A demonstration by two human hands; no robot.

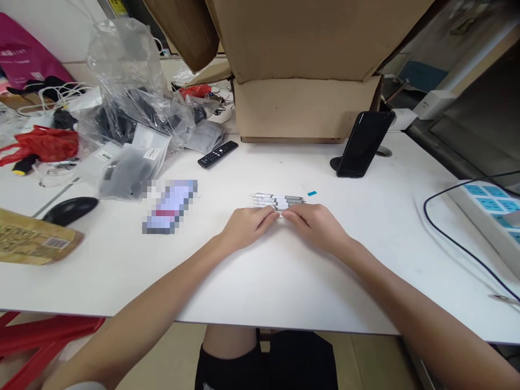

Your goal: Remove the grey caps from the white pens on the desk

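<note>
Several white and grey pens (280, 199) lie side by side in a row on the white table, their grey tips pointing right. My left hand (248, 225) is closed at the near side of the row, with thumb and fingers pressed together. Close beside it, my right hand (314, 223) is closed too, its fingertips almost meeting those of the left. A bit of a white pen shows between the fingertips of both hands, the rest of it covered by the fingers. A small blue strip (312, 193) lies just right of the pen tips.
Behind stand a large cardboard box (300, 111) and a black phone (363, 146) on a stand. To the left are a remote control (218, 154), a blurred-out phone (170, 207), a black mouse (71, 210) and plastic bags (134, 162). A power strip (493, 216) and cable are at right.
</note>
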